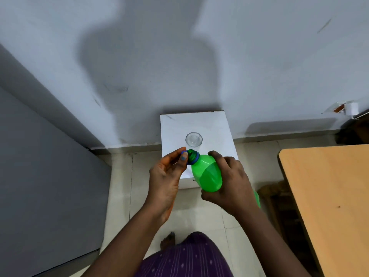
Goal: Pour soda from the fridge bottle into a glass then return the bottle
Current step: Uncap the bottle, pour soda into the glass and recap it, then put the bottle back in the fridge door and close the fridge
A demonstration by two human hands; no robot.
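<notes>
Green plastic soda bottle (207,174), tilted with its open neck up and to the left, blue ring at the collar, liquid visible in the lower body. Blue cap (184,152) just beside the mouth. Clear empty glass (193,139) upright beyond, on a white surface.

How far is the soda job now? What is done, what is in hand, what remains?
Done: the green bottle is out, held tilted by the right hand. In hand: the left hand pinches the blue cap just beside the open neck. Left: the glass on the white stand looks empty, so pouring, recapping and returning the bottle remain.
</notes>
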